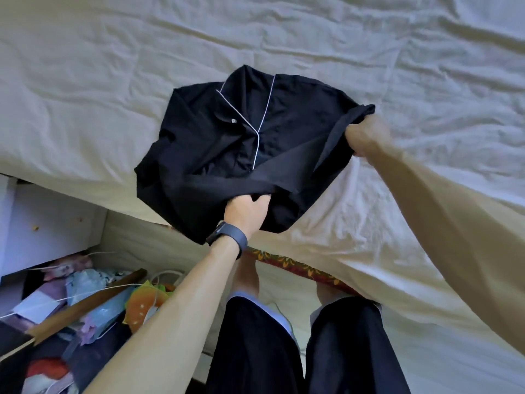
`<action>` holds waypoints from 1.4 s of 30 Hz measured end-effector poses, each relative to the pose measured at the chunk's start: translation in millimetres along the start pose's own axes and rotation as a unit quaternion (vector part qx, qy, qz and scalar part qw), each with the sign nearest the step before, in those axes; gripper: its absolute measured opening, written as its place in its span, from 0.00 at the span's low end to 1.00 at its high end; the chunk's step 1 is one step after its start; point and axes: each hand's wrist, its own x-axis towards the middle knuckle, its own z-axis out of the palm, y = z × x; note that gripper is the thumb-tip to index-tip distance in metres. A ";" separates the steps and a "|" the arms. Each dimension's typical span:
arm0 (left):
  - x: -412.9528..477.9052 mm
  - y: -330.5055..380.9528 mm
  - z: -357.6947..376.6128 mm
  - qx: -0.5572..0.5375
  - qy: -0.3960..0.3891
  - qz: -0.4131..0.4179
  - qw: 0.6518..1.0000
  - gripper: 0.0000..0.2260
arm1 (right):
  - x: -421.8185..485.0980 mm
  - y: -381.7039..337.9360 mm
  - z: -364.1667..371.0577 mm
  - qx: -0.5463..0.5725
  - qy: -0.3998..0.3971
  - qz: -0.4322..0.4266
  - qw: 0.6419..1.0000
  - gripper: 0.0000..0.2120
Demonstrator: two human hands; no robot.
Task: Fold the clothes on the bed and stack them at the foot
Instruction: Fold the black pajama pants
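So, the left hand (pixel 245 213) has its fingers curled round the near hem of the shirt (pixel 227 143), and the right hand (pixel 366 137) is clenched tight on the shirt's right side, lifting a flap. The shirt sits at the near edge of the bed (pixel 85 81), one corner hanging off it. Looks mid-fold at best: collar showing, bundle lumpy. No stack in view anywhere, so most of the job seems left.
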 end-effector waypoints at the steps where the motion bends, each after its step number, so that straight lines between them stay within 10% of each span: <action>1: 4.1 -1.2 -4.8 -0.010 -0.026 0.038 0.999 0.10 | -3.3 1.2 1.1 0.012 0.008 0.017 1.000 0.11; 6: 26.7 2.1 -27.9 0.007 -0.133 0.099 0.986 0.05 | -17.7 20.7 8.5 0.054 0.032 0.074 0.995 0.06; 12: 66.4 -9.7 -91.4 0.146 0.101 0.203 0.963 0.17 | -27.8 44.7 13.7 0.061 0.095 0.101 0.988 0.04; 16: 127.0 -30.6 -147.6 0.439 0.067 0.228 0.866 0.37 | -32.7 50.1 24.3 0.096 0.139 0.135 0.976 0.09; 22: 212.6 -9.5 -164.4 0.575 -0.008 0.408 0.709 0.49 | -62.5 31.4 55.3 0.024 0.265 0.070 0.961 0.37; 27: 239.9 24.4 -148.9 0.682 -0.131 0.530 0.488 0.27 | -94.2 30.1 80.7 -0.184 0.174 -0.037 0.967 0.40; 30: 245.4 34.1 -149.9 0.694 -0.131 0.550 0.445 0.15 | -100.2 31.4 87.4 -0.279 0.115 -0.068 0.951 0.29; 34: 248.5 41.1 -150.2 0.686 -0.132 0.580 0.418 0.37 | -95.0 31.2 90.1 -0.214 0.181 -0.086 0.956 0.09; 38: 257.5 38.8 -143.1 0.690 -0.158 0.606 0.363 0.38 | -79.5 23.3 85.3 -0.067 0.307 -0.017 0.949 0.10; 42: 263.3 35.2 -144.5 0.649 -0.121 0.645 0.385 0.19 | -56.3 19.0 71.1 -0.012 0.301 0.090 0.949 0.14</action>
